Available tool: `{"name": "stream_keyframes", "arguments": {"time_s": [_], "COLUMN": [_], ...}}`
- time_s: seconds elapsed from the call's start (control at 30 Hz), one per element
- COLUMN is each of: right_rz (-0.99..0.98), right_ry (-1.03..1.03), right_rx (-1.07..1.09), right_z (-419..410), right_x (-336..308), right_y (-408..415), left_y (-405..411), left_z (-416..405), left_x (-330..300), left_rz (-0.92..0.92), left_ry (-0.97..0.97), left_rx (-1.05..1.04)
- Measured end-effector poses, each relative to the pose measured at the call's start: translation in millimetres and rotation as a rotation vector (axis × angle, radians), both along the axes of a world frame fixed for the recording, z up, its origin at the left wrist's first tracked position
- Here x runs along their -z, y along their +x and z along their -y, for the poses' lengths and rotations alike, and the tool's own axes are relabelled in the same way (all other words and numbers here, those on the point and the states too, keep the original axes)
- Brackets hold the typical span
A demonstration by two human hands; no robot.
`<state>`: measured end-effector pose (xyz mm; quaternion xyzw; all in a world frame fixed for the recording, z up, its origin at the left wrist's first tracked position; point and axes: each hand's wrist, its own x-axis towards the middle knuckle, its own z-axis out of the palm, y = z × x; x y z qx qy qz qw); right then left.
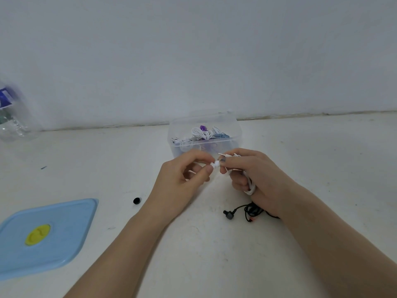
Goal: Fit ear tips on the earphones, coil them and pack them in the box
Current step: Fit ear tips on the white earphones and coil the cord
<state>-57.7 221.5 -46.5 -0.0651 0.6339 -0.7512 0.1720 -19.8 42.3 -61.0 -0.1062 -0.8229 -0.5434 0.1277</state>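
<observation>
From the head view, the left hand (182,177) is pinching a white ear tip (215,164) between thumb and forefinger, pressing it toward the white earphones (249,186), whose cord the right hand (253,175) is gripping in curled fingers at centre. The fitting step looks underway; next the tip likely needs seating squarely, then the cord coiling. At twelve o'clock one clear box (204,136) is holding several coiled sets. One black earphone set (247,211) is lying on the bench (322,158) at five o'clock, one black ear tip (136,200) and one blue lid (47,235) at eight, one bottle (12,117) at ten.
</observation>
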Motion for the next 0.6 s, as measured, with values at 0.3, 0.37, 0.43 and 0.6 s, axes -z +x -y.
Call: {"name": "stream_keyframes", "arguments": {"time_s": [0.3, 0.37, 0.43, 0.6], "right_rz": [0.073, 0.086, 0.096, 0.114], "right_ry": [-0.088, -0.105, -0.121, -0.172], "right_rx": [-0.079, -0.106, -0.134, -0.173], "right_z": [-1.4, -2.5, -3.6, -4.5], "right_x": [-1.7, -1.3, -2.2, -1.6], "right_y": [-0.4, 0.1, 0.7, 0.0], "left_y": [0.7, 1.1, 1.4, 0.7], "left_z": [-0.9, -0.5, -0.6, -1.4], "left_x": [-2.4, -1.8, -2.1, -3.0], "left_rz": [-0.068, -0.073, -0.074, -0.035], "left_ry": [0.031, 0.050, 0.066, 0.140], "left_rx": [0.061, 0.067, 0.074, 0.111]}}
